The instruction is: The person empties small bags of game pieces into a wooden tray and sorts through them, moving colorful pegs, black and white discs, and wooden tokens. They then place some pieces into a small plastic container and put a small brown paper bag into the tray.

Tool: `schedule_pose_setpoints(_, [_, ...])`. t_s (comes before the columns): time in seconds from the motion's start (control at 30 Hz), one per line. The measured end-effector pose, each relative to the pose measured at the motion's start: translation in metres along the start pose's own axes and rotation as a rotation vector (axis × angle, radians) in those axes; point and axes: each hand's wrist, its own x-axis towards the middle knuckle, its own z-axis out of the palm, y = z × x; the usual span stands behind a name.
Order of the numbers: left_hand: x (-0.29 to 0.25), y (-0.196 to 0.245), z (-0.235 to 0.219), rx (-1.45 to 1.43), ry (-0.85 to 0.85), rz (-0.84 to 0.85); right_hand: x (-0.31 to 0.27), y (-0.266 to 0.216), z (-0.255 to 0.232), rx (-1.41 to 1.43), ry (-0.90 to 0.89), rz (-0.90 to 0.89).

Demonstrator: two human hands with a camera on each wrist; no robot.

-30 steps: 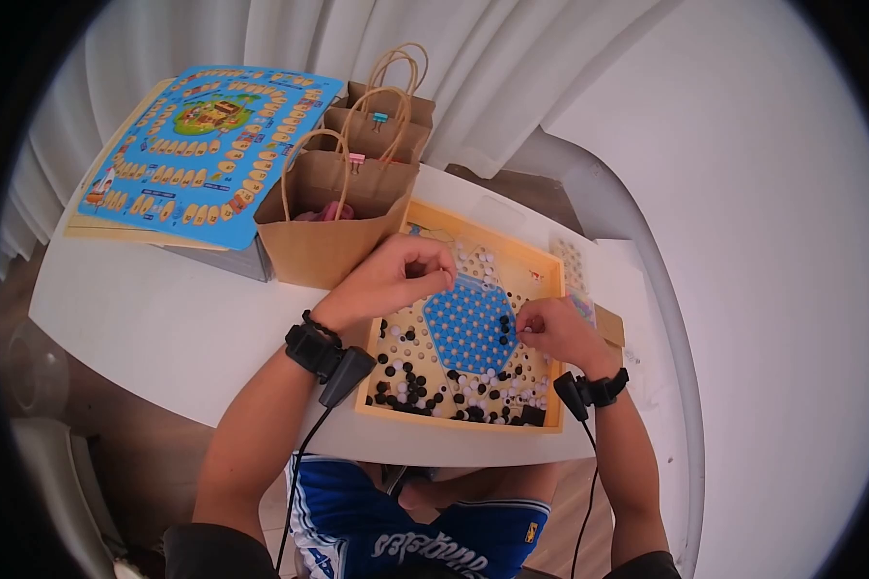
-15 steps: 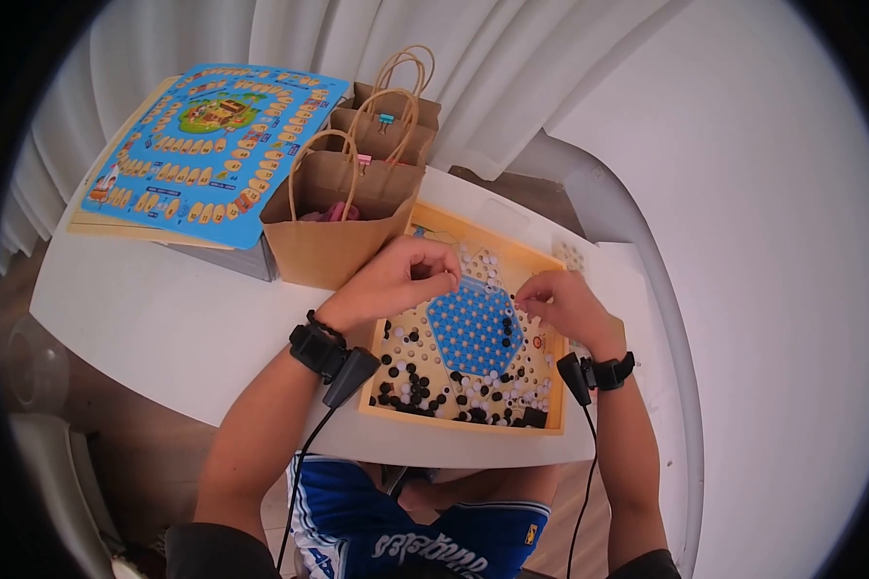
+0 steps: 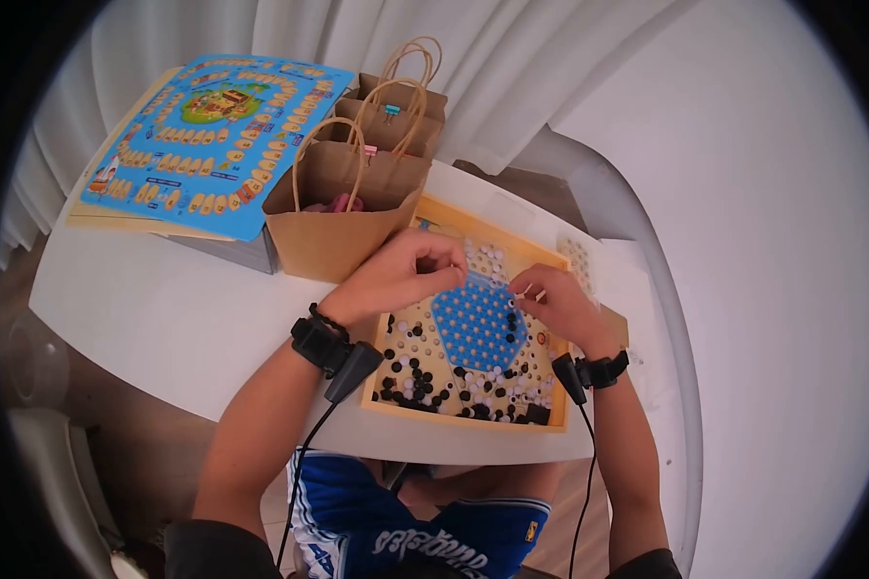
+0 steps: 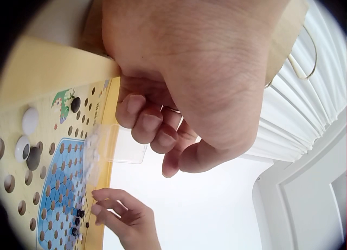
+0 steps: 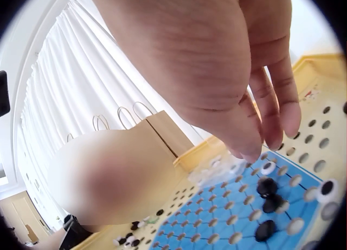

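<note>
A wooden game board (image 3: 425,338) with a raised yellow rim bears a blue hexagonal panel (image 3: 473,328) full of holes. Over its far left part is my left hand (image 3: 420,262), fingers curled and thumb tip meeting the index finger; nothing shows between them in the left wrist view. My right hand (image 3: 560,304) hovers at the panel's right edge, thumb and index finger slightly apart in the left wrist view. Just below its fingertips stands a white piece (image 5: 268,167). Black pieces (image 5: 265,231) form a short row on the panel beside it.
Loose black and white pieces (image 3: 420,381) crowd the board's near side. A clear plastic box (image 4: 130,147) with white pieces lies at the far rim. Brown paper bags (image 3: 343,232) stand left of the board, beside a blue printed game sheet (image 3: 188,145) on a stack.
My right hand has moved from beside the black row to farther up the panel's right edge. A white piece now shows under its fingertips. The left hand has barely moved.
</note>
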Motion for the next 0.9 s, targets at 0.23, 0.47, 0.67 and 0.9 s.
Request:
schedule_pose_setpoints(0.23, [-0.001,-0.002,-0.002,0.005,0.001,-0.003,-0.006,0.009,0.014,0.082,-0.023,-0.004])
schedule_pose_setpoints(0.47, [0.000,-0.005,0.000,-0.032,0.006,0.007,-0.029,0.016,-0.004,0.029,-0.039,0.079])
schedule_pose_setpoints(0.67, [0.002,-0.007,0.001,-0.038,0.017,0.048,-0.042,0.010,0.003,-0.009,-0.113,0.072])
schedule_pose_setpoints(0.9, [0.001,-0.006,0.001,-0.026,0.012,0.025,-0.035,0.008,-0.001,-0.086,-0.207,0.027])
